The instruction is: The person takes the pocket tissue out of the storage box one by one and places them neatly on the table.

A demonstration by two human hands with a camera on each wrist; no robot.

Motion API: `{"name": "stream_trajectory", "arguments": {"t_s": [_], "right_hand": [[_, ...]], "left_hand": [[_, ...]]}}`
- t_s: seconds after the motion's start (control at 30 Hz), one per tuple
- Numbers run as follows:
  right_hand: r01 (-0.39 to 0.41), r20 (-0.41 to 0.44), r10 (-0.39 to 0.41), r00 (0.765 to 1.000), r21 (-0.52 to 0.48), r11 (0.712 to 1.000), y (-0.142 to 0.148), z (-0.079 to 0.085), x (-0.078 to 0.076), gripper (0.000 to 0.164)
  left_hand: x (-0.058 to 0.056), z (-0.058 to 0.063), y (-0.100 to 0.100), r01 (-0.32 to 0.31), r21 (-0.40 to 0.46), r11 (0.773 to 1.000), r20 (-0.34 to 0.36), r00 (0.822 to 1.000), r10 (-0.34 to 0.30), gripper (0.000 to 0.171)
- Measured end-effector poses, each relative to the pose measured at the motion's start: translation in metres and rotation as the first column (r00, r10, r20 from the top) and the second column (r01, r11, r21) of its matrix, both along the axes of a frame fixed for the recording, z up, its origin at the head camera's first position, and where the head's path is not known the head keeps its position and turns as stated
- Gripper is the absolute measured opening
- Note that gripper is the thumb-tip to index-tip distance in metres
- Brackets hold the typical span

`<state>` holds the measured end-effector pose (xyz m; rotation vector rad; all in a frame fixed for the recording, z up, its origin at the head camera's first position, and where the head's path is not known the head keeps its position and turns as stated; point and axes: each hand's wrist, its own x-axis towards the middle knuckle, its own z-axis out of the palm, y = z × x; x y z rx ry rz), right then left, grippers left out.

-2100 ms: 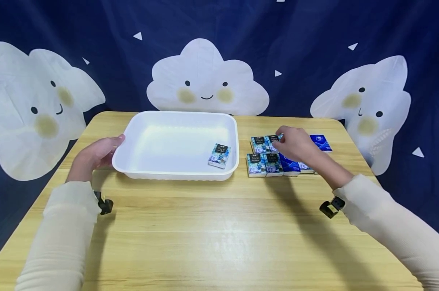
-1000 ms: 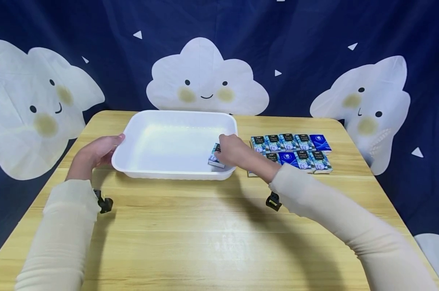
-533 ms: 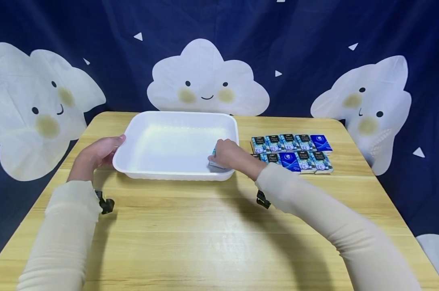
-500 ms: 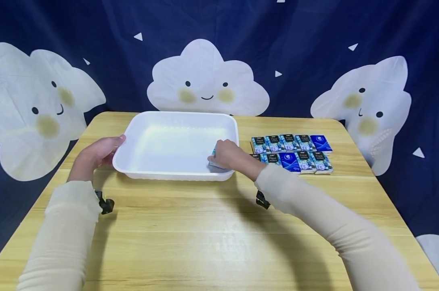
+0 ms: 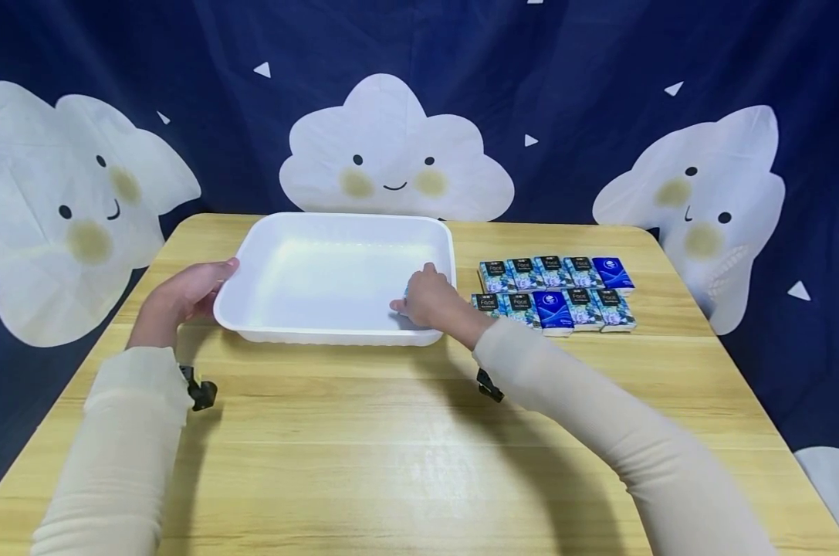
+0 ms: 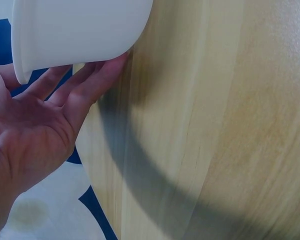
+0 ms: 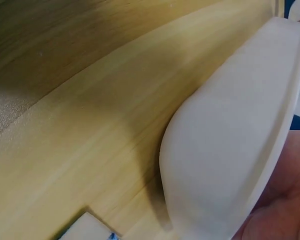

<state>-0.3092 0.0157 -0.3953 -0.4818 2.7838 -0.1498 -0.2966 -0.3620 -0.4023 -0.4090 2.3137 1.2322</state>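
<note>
My left hand point(image 5: 195, 289) holds the left rim of a white plastic basin point(image 5: 336, 337), its thumb on the rim. In the left wrist view the fingers point(image 6: 85, 90) reach beneath the basin's wall. My right hand point(image 5: 431, 297) is inside the basin at its right end, gripping a small tissue pack point(image 5: 406, 293) that is nearly all covered by the hand. The right wrist view shows the basin's outer wall point(image 7: 220, 135) with part of the right hand point(image 7: 285, 200) behind it; the pack is hidden there.
Right of the basin, several flower-printed tissue packs point(image 5: 521, 310) and two plain blue ones, such as the blue pack point(image 5: 553, 310), lie in two rows on the wooden table point(image 5: 363, 432). A dark blue curtain point(image 5: 558, 69) with white clouds hangs behind.
My right hand has moved left from the rows of tissue packs into the basin and taken hold of the pack lying there. My left hand stays at the rim.
</note>
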Motion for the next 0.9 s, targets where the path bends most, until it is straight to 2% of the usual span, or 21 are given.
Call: {"name": "stream_trajectory", "arguments": {"t_s": [0.13, 0.4, 0.9], "right_hand": [[0.011, -0.023, -0.011, 1.0, 0.005, 1.0, -0.0016, -0.0007, -0.0005, 0.064], [0.009, -0.008, -0.009, 1.0, -0.059, 0.998, 0.0008, 0.0012, -0.0018, 0.046], [0.002, -0.005, -0.002, 1.0, -0.098, 0.995, 0.0023, -0.0009, -0.0032, 0.059]], "left_hand": [[0.0, 0.0002, 0.0003, 0.002, 0.003, 1.0, -0.003, 1.0, -0.002, 0.088], [0.0, 0.0019, 0.0014, 0.013, -0.015, 1.0, -0.003, 1.0, -0.013, 0.088], [0.0005, 0.0011, -0.0003, 0.004, -0.01, 1.0, -0.015, 1.0, -0.004, 0.088]]}}
